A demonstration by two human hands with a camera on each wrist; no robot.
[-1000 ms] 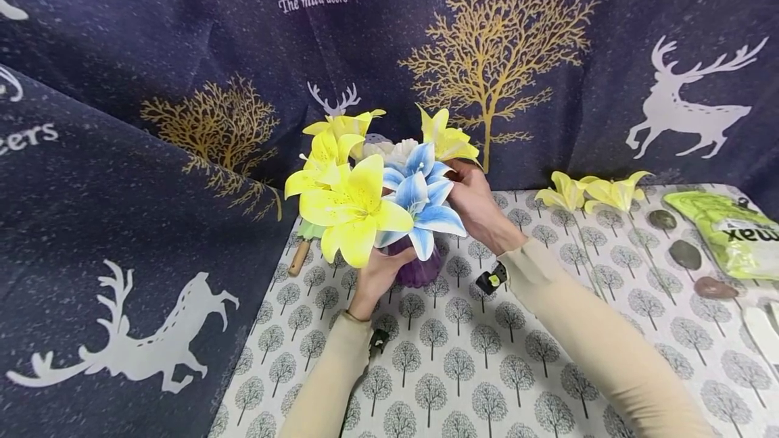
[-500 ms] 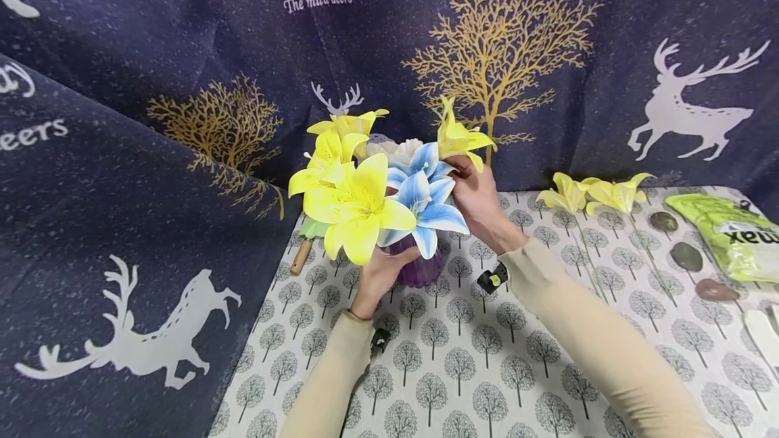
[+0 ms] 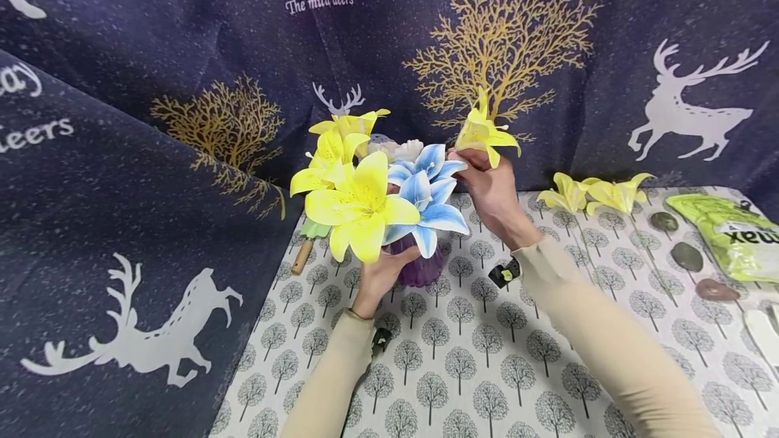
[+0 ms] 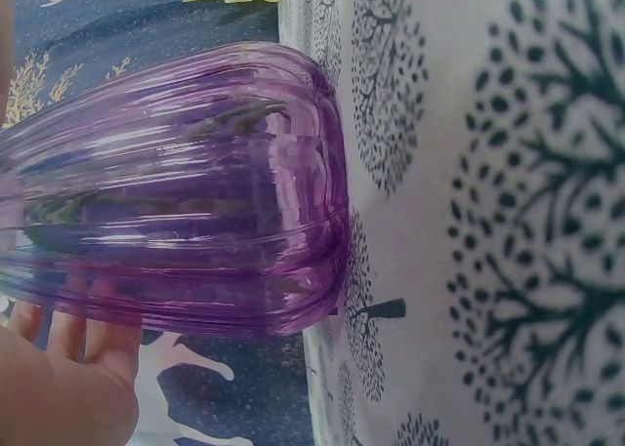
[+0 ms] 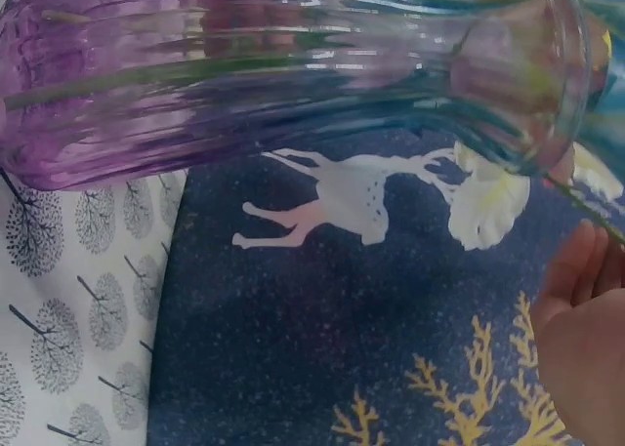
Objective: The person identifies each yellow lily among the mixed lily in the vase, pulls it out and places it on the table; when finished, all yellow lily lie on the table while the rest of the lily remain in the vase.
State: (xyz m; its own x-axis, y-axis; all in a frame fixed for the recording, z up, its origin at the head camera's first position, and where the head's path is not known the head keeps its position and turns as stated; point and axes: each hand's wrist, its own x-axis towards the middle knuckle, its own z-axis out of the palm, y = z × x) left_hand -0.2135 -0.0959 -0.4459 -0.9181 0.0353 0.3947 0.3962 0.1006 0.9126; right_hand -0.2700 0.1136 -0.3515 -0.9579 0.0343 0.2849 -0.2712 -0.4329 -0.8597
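Observation:
A ribbed glass vase (image 3: 424, 270), purple at its base and clear near the mouth, stands on the table holding artificial flowers. My left hand (image 3: 383, 274) grips its side; in the left wrist view the fingers (image 4: 107, 344) curl along the purple glass (image 4: 205, 192). Big yellow lilies (image 3: 365, 208) spread at the left, blue-and-white lilies (image 3: 428, 200) in front, and a white bloom (image 3: 398, 150) behind. My right hand (image 3: 496, 191) pinches the stem just below another yellow lily (image 3: 485, 134). In the right wrist view this green stem (image 5: 583, 204) slants away from the vase rim (image 5: 566, 85).
Two pale yellow lilies (image 3: 613, 192) on long stems lie at the right of the table. Several stones (image 3: 686, 256) and a lime-green bag (image 3: 724, 232) are further right. A wooden handle (image 3: 301, 257) lies left of the vase. A dark printed curtain (image 3: 377, 39) hangs behind.
My right hand has moved right and slightly up, carrying the yellow lily away from the other blooms. The left hand stays on the vase.

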